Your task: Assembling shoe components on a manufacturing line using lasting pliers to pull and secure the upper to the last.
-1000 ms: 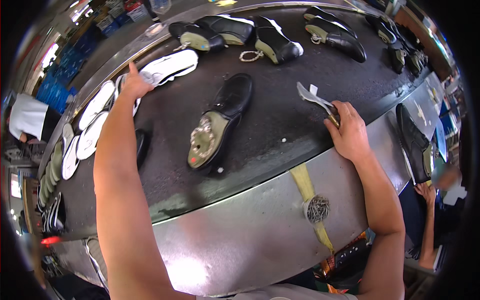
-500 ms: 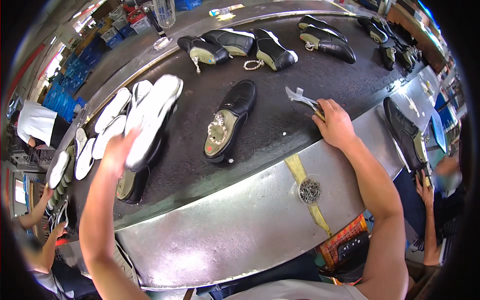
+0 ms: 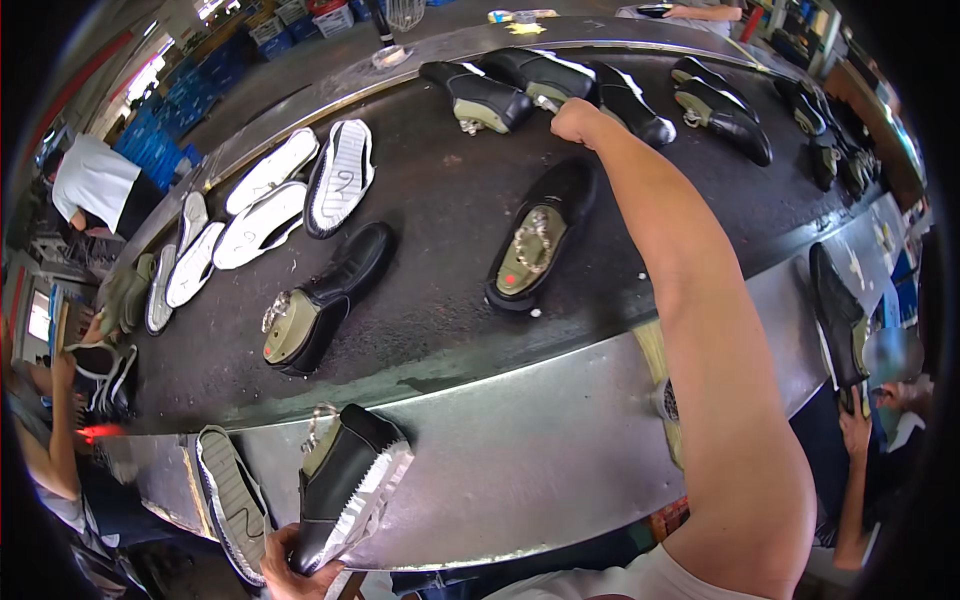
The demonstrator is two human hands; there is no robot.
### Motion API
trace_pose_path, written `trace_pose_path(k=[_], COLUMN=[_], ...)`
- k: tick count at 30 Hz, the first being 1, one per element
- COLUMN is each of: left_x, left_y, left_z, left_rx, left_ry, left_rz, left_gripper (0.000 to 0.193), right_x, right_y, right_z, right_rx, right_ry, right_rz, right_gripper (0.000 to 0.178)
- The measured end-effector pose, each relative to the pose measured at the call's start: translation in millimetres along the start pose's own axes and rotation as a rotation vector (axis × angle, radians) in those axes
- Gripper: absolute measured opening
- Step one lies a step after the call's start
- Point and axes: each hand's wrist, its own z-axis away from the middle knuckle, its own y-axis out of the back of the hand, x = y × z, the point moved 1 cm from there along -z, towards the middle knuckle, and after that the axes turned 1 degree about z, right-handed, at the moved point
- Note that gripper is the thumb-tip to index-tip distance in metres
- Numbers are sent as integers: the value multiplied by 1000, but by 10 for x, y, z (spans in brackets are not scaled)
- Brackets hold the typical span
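My left hand (image 3: pixel 298 572), low at the left, grips a black leather shoe (image 3: pixel 345 475) by its toe end. A pale jagged-edged sole shows along the shoe's right side, and a chain hangs at its olive-lined opening. My right hand (image 3: pixel 582 124) is closed at the far side of the dark worktop (image 3: pixel 440 250), beside several black shoes (image 3: pixel 545 76). A bit of light metal (image 3: pixel 545 103) pokes out left of the fist, likely the pincers seen earlier; the rest is hidden. Two black shoes with chains on their insoles, one left (image 3: pixel 330 290) and one middle (image 3: pixel 545 235), lie between my hands.
Several white soles (image 3: pixel 262 222) lie on the left of the worktop. Another sole (image 3: pixel 233 495) leans by the metal ledge (image 3: pixel 480 450). A round dish of nails (image 3: pixel 668 400) is partly behind my right forearm. Co-workers handle shoes at both sides; one holds a black shoe (image 3: pixel 840 315).
My left hand has left the white soles and moved down to the near edge, now gripping a black shoe. My right hand has reached far forward. The view has shifted.
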Motion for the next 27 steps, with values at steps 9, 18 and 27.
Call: trace_pose_path(k=[9, 18, 27], left_x=[-282, -258, -218], left_y=[-83, -38, -9], left_z=[86, 60, 33], left_rx=[83, 99, 147], left_ry=[-180, -100, -70], left_rz=[-16, -40, -37], left_gripper=[79, 65, 68], right_x=[-72, 406, -22], right_y=[223, 464, 492], right_z=[-28, -193, 559], right_rx=[295, -21, -36], right_ry=[43, -60, 463], right_rz=[158, 508, -4], right_gripper=[47, 24, 42])
